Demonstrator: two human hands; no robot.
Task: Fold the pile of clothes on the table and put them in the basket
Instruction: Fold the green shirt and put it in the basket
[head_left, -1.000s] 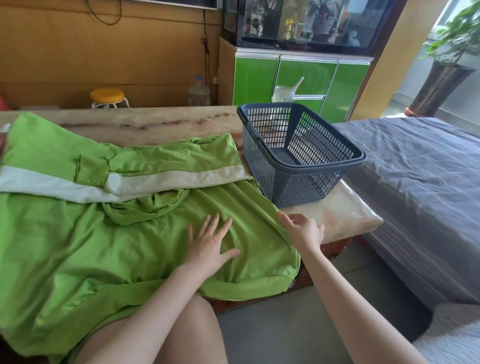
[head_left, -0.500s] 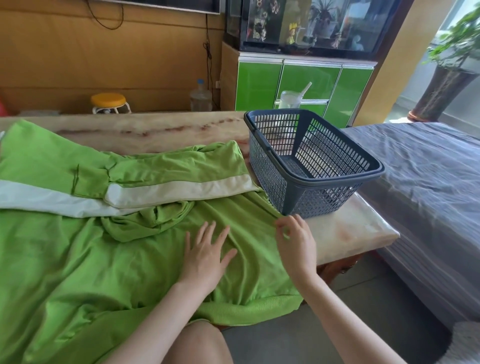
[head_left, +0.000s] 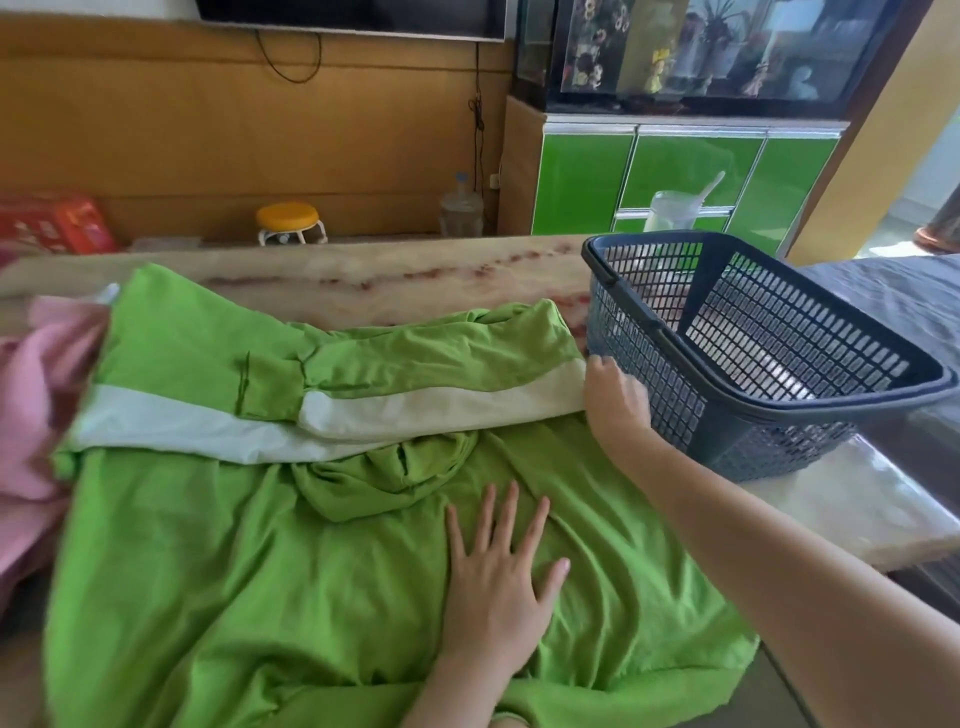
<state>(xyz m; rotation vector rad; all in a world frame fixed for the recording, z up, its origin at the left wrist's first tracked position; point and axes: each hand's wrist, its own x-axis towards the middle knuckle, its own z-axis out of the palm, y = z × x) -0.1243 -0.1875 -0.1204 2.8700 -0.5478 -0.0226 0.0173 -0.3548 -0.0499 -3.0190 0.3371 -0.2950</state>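
Since a second ago the right hand has left the near hem and reached up toward 1 o'clock, and it now sits at the cuff end of the folded sleeve, just beside the near wall of the dark grey plastic mesh basket. Its fingers look curled and blurred, and I cannot tell whether they pinch the cuff or only touch it.

The left hand has stayed where it was, lying flat with fingers straight and spread on the body of the bright green knit top with a white stripe. That top is spread over the near half of the pale marble-patterned table, its hem hanging over the 6 o'clock edge. The sleeve is laid across it from 9 toward 2 o'clock, and the crumpled hood lies below the sleeve.

The basket stands at the 2 o'clock corner of the table and holds no clothes.

A pink garment lies bunched at 9 o'clock, touching the green top. Beyond the table at 12 o'clock stands a yellow-topped round stool, and at 1 o'clock a glossy green cabinet.
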